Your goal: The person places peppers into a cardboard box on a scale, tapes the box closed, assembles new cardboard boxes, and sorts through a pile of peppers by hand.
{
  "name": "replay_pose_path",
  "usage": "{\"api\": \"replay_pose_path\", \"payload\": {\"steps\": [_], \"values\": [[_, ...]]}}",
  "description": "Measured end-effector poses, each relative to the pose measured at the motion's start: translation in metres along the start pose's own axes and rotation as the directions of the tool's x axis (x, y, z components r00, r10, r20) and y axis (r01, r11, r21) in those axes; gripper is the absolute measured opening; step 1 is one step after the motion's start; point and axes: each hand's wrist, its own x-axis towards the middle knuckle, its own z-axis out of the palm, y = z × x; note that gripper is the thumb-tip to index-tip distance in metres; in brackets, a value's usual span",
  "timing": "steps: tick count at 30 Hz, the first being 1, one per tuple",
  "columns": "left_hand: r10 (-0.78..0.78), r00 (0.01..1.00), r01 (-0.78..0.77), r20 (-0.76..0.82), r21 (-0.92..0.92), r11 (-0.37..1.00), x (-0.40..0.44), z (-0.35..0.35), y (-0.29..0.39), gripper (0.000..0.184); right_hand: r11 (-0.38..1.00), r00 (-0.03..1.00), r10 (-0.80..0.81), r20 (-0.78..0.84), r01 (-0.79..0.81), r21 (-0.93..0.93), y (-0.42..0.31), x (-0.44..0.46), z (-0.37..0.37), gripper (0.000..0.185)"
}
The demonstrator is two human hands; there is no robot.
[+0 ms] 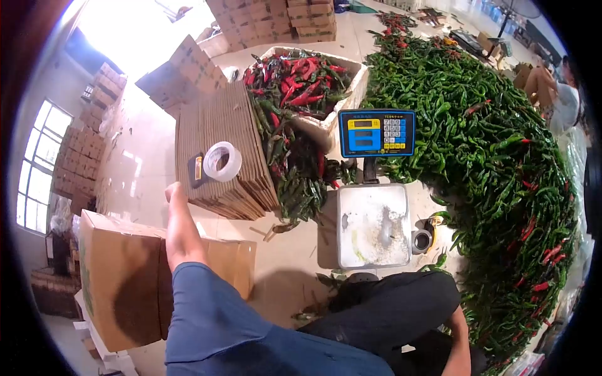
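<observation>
Tape roll at ten o'clock, on the stacked cardboard, near the left hand at nine. Cannot tell whether left grip is released or clenched; right grip hidden. Could slide off if nudged by the wrist, or if stack layers shift under pressure.

To my left lies a carton, with a cardboard stack beyond it and a tape roll on top. Before me sits the scale, its display at the far end. A pepper heap spreads along my right; a crate stands far left of the scale.
</observation>
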Motion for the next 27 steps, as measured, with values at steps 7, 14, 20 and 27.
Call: {"api": "replay_pose_path", "payload": {"steps": [7,14,20,27], "values": [[0.183,0.983,-0.158,-0.012,0.451,0.878,-0.026,0.007,0.014,0.032,1.0,1.0,0.004,0.009,-0.004,-0.027,-0.005,-0.001,0.006,0.045],[0.308,0.946,-0.141,-0.104,0.722,0.677,-0.007,0.04,0.009,0.035,0.999,1.0,0.005,0.017,-0.004,-0.046,-0.012,0.001,0.008,0.046],[-0.48,0.875,0.24,-0.062,-0.806,0.542,0.023,0.059,0.009,0.03,0.999,1.0,0.003,0.024,-0.002,-0.054,-0.008,-0.002,0.007,0.047],[-0.664,0.747,0.155,0.027,-0.979,0.134,-0.007,0.039,0.024,0.028,0.998,0.999,0.001,0.036,0.002,-0.067,-0.005,-0.001,0.004,0.048]]}}
